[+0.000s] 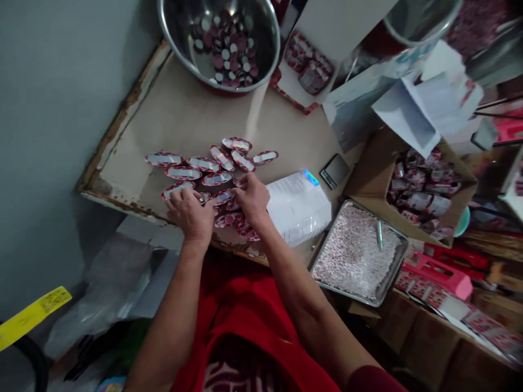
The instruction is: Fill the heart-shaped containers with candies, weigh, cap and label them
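Several small oval red-and-silver containers (204, 164) lie in rows on a worn beige table (183, 117). My left hand (190, 213) rests on the near end of the rows, fingers curled over one container. My right hand (253, 198) sits just to its right, fingers bent down onto the containers near the table's front edge. What lies under the fingertips is hidden.
A steel bowl (180, 27) with round red and white caps stands at the table's back. A white stack (300, 207) lies right of my hand, then a metal tray (400, 245) of small pink pieces. Cardboard boxes (368, 174) of packets crowd the right.
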Available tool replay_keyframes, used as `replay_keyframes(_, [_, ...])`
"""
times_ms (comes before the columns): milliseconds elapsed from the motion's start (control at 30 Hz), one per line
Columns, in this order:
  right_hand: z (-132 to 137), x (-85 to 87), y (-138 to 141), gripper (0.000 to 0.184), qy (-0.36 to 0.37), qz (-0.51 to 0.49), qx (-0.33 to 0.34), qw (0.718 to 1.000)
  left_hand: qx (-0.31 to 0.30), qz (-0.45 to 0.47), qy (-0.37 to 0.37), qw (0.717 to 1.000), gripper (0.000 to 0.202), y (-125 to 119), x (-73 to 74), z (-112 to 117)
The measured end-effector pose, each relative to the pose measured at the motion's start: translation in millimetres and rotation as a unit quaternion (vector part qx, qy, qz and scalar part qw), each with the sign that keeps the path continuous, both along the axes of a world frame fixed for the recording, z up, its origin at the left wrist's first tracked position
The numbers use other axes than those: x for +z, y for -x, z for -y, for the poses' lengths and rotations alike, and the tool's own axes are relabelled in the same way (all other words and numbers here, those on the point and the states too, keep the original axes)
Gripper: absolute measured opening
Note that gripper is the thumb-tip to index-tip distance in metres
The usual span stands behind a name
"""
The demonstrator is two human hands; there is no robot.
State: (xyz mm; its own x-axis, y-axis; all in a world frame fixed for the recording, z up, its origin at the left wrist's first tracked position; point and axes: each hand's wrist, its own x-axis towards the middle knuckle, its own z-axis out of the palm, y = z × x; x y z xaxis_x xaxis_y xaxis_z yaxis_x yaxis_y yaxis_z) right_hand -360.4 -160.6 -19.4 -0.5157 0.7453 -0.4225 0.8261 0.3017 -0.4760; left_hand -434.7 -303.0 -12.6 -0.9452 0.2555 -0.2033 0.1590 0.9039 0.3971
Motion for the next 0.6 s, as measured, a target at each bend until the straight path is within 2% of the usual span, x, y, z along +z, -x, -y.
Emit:
replay_keyframes(67, [-11.2,9.2,-20.8,0.006,-0.013,-0.029,-0.017,0.999,-0.065,-0.011,-0.041,0.997,0.020,-2.7,8.9,-21.7])
replay_keyframes(100, [-19.1,12.6,-36.3,0.009,-0.033,-0.051,-0.027,0.998,-0.111,-0.006,-0.071,0.991,0.015,-8.0,13.0,-40.7])
replay_keyframes(133, [-28.0,14.4,-54.7,0.015,-0.063,-0.076,-0.036,0.994,-0.163,0.005,-0.102,0.981,0.011,-15.7,16.1,-64.9])
replay_keyframes(200, [-46.0,11.3,-96.9,0.025,-0.145,-0.110,-0.052,0.982,-0.259,0.035,-0.144,0.955,0.017,-35.9,16.9,-125.7])
replay_keyframes(267, [-59.4,-0.4,-140.1,0.030,-0.222,-0.109,-0.057,0.967,-0.314,0.076,-0.130,0.937,0.023,-56.1,9.0,-190.9])
replay_keyframes(333, [-65.8,-15.7,-176.8,0.033,-0.259,-0.089,-0.053,0.960,-0.321,0.165,-0.072,0.930,0.022,-70.4,-6.3,-245.4])
replay_keyframes(367, [-67.3,-22.3,-191.0,0.033,-0.264,-0.087,-0.050,0.959,-0.316,0.209,-0.043,0.924,0.021,-74.7,-15.2,-265.1])
replay_keyframes(400, [-69.1,-26.8,-202.1,0.033,-0.265,-0.091,-0.045,0.959,-0.311,0.245,-0.021,0.918,0.021,-77.4,-23.9,-279.2])
replay_keyframes(467, [-78.2,-27.5,-214.7,0.031,-0.268,-0.109,-0.041,0.956,-0.316,0.277,-0.009,0.907,0.018,-80.4,-37.8,-292.3])
replay_keyframes(533, [-100.4,-17.6,-216.7,0.031,-0.278,-0.125,-0.036,0.952,-0.331,0.276,-0.028,0.902,0.020,-83.1,-43.9,-291.8])
replay_keyframes(600, [-135.3,-2.6,-212.2,0.034,-0.283,-0.130,-0.010,0.950,-0.345,0.275,-0.052,0.896,0.026,-86.6,-42.5,-287.0])
